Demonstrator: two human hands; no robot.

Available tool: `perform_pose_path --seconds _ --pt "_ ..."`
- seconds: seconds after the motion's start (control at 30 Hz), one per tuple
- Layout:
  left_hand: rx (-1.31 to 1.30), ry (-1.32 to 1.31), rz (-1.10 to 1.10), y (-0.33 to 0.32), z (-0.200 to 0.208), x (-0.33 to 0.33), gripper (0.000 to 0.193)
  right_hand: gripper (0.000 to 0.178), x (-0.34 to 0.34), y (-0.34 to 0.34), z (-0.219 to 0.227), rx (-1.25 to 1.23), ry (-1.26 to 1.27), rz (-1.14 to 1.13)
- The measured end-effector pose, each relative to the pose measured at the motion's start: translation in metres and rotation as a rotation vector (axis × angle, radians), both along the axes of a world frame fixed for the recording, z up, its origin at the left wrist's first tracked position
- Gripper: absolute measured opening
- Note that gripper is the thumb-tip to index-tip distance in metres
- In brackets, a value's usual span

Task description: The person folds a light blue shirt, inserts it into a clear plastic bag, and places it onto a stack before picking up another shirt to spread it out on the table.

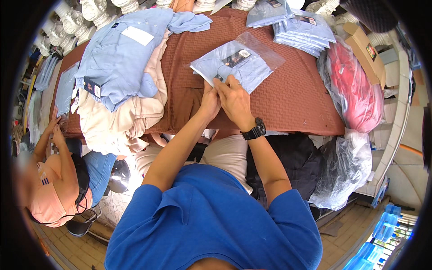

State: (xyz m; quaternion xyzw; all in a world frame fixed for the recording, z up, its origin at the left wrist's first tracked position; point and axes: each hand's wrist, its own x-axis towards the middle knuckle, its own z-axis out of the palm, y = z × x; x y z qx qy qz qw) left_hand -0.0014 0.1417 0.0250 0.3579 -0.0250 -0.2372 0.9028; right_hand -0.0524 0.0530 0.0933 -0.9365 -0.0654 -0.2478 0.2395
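A folded light blue shirt (252, 72) lies on the brown-covered table in front of me, partly inside a clear plastic bag (269, 55) whose loose end sticks out at the far right. A dark tag (236, 57) with a white label rests on the shirt. Both hands meet at its near edge. My left hand (210, 101) is closed at the near-left corner, its fingertips partly hidden. My right hand (235, 99), a black watch on its wrist, has bent fingers pressed together by the collar; whatever small part they pinch is hidden.
Unfolded blue shirts (121, 49) lie on beige garments (121, 121) at the left. Bagged shirts (302, 31) are stacked at the far right, near a bagged red bundle (353, 81) and a cardboard box (365, 54). White balusters (95, 11) line the back. Another person (58, 180) sits at the left.
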Motion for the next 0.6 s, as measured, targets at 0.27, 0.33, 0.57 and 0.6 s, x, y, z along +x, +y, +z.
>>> perform_pose_path --seconds 0.27,0.33,0.57,0.6 --pt "-0.300 -0.041 -0.259 -0.005 -0.069 0.025 0.049 0.032 -0.009 0.023 0.015 -0.031 -0.029 0.018" --pt "-0.260 -0.027 -0.252 -0.005 -0.065 0.023 0.050 0.033 -0.011 0.028 0.014 -0.023 -0.062 0.031" --pt "-0.020 -0.068 -0.171 0.003 -0.039 0.023 0.053 0.038 -0.028 0.066 0.021 -0.037 -0.098 0.012" --pt "0.041 -0.087 -0.147 0.004 -0.036 0.023 0.054 0.038 -0.030 0.070 0.024 -0.044 -0.099 0.007"
